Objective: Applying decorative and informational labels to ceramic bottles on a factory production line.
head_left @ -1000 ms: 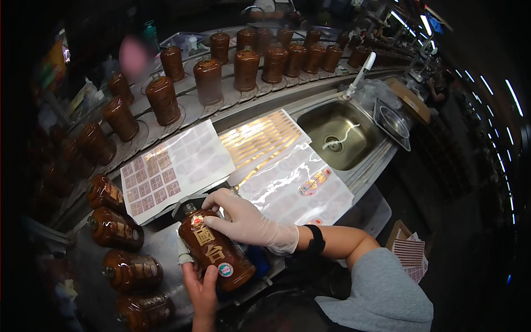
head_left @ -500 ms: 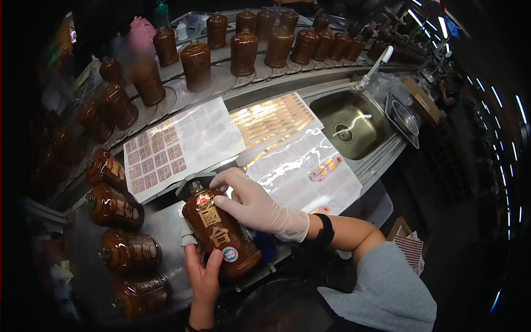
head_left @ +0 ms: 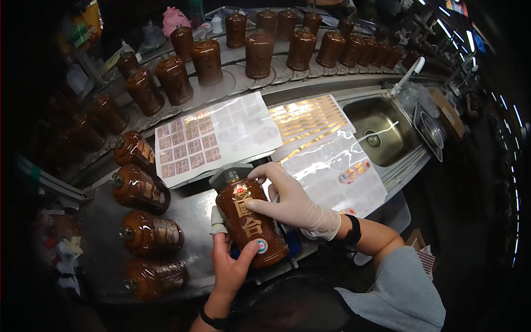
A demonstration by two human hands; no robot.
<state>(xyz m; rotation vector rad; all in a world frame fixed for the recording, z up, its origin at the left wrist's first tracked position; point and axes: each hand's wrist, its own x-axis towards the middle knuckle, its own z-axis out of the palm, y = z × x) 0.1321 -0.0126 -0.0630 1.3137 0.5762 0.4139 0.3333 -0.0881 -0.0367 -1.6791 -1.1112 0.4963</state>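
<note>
A glossy brown bottle [head_left: 254,221] leans on a small rest, its clear-topped neck away from me. Raised gold characters, a red-and-gold emblem [head_left: 241,191] and a round teal-and-white sticker [head_left: 261,245] mark its front. My left hand [head_left: 230,265], bare but for a white finger cover [head_left: 218,220], grips the lower left side, thumb by the round sticker. My right hand [head_left: 296,205], in a white glove, curls round the upper right side. Its thumb presses on the front just below the emblem; the fingertips are at the shoulder near the neck.
Several brown bottles [head_left: 150,229] lie along the left of the metal bench. Behind are sticker sheets [head_left: 243,122], gold strips [head_left: 307,124] and a glossy sheet with red labels [head_left: 354,172]. A steel sink [head_left: 381,135] stands right; bottles line a conveyor [head_left: 232,72] at the back.
The whole view has swung left, so everything sits further right in the picture. My right thumb has moved down from beside the emblem to just below it. Both hands stay on the bottle.
</note>
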